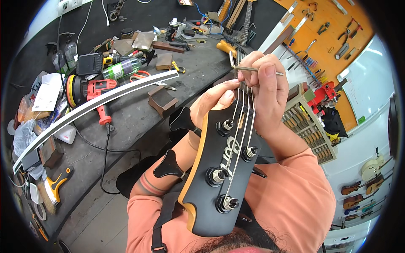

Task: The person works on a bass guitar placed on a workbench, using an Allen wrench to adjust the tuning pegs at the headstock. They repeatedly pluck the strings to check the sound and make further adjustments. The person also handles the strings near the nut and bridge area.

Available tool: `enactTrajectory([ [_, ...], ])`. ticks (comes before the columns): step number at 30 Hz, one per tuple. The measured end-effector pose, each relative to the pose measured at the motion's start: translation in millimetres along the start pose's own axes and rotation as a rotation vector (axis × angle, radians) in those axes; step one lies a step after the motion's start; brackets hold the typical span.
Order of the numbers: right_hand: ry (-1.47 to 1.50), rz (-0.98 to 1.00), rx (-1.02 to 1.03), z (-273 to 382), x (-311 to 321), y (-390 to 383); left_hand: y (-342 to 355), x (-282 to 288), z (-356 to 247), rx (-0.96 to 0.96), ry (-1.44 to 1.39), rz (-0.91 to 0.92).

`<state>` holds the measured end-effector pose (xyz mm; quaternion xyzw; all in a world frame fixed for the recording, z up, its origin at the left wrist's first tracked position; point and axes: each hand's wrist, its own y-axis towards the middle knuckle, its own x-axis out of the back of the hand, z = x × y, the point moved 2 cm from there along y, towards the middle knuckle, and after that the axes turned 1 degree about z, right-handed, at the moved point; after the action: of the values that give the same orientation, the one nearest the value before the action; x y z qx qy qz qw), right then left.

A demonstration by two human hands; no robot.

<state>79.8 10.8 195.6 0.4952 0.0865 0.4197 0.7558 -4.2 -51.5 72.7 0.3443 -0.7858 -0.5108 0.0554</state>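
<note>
A bass guitar's black headstock with pale wooden edges rises toward me. Several tuning posts stand on it, wound with strings that run along the neck. Around the neck, just past the nut, wraps my left hand, its thumb and fingertips close to the strings. My right hand is closed on an L-shaped hex key, pinched by the thumb over the strings. The key lies crosswise above the neck, its short bent end pointing up to the left. Most of the neck beyond is hidden behind my hands.
On the dark workbench at left lie a red polisher, a long pale strip, a spray bottle, a wooden block and a brush. Tools hang on an orange board; a file rack stands right.
</note>
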Motion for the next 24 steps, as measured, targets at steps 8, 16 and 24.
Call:
enactTrajectory([
  [8,0.005,-0.017,-0.011,2,1,5,4,2,8,-0.041,-0.036,0.065],
  [16,0.006,-0.065,0.031,2,3,16,19,-11,11,-0.089,-0.178,0.006],
  [24,-0.014,-0.1,-0.01,9,6,19,26,-11,2,0.1,-0.393,0.035],
])
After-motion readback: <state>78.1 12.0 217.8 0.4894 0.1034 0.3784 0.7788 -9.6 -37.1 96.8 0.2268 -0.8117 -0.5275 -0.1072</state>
